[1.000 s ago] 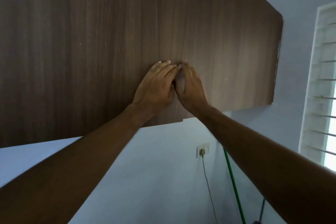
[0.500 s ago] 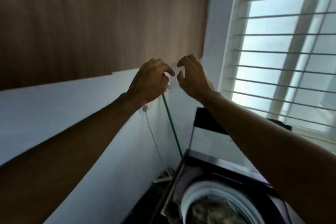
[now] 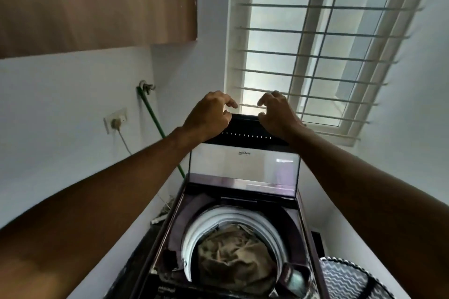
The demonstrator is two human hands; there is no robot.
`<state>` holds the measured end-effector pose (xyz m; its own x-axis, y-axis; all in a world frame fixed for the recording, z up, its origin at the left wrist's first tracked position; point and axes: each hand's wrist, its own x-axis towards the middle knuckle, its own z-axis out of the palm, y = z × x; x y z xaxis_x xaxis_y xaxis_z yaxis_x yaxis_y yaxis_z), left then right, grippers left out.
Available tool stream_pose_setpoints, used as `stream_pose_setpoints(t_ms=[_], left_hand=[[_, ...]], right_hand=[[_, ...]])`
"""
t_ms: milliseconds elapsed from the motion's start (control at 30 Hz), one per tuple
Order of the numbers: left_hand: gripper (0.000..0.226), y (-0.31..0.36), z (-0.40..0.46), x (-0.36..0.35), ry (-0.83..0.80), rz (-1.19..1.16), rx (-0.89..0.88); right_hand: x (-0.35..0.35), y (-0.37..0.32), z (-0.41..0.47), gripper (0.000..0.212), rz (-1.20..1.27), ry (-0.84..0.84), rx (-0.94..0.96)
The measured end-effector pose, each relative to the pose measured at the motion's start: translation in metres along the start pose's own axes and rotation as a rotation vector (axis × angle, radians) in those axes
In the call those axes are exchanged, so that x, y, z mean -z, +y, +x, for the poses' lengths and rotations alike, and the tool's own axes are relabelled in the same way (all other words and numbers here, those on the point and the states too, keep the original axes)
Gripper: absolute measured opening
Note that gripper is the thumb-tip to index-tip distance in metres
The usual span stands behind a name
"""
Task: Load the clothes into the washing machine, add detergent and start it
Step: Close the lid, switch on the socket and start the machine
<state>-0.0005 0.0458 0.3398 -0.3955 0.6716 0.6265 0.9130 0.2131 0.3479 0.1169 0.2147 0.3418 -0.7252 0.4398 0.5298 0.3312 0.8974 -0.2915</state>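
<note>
— So, that lid: how will it handle?

— Stiff, I'd judge, hinged at the back and standing upright above the drum; its glass panel looks slick, so take the dark top edge. The clothes lie soft and crumpled in the washing machine, well below.

— And the hands?

— Left hand and right hand reach that edge with fingers curled; whether they grip it yet, I cannot tell.

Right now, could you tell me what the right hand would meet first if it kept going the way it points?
Probably the window bars beyond the raised lid; the right hand is already at the lid's top edge, depth unclear.
</note>
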Motion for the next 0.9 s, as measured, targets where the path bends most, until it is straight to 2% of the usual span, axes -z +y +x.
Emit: stream_pose_setpoints(t_ms=[333,767,900], left_hand=[[0.028,-0.027,0.047,-0.077,-0.152,0.027,0.064],[0.026,-0.064,0.096,-0.139,-0.292,0.046,0.116],[0.033,-0.076,0.113,-0.159,-0.332,0.081,0.133]], right_hand=[[-0.039,0.081,0.029,0.033,0.004,-0.096,-0.119],[-0.088,0.112,0.067,0.048,-0.029,-0.231,-0.146],[-0.101,0.113,0.085,0.055,-0.044,-0.268,-0.153]])
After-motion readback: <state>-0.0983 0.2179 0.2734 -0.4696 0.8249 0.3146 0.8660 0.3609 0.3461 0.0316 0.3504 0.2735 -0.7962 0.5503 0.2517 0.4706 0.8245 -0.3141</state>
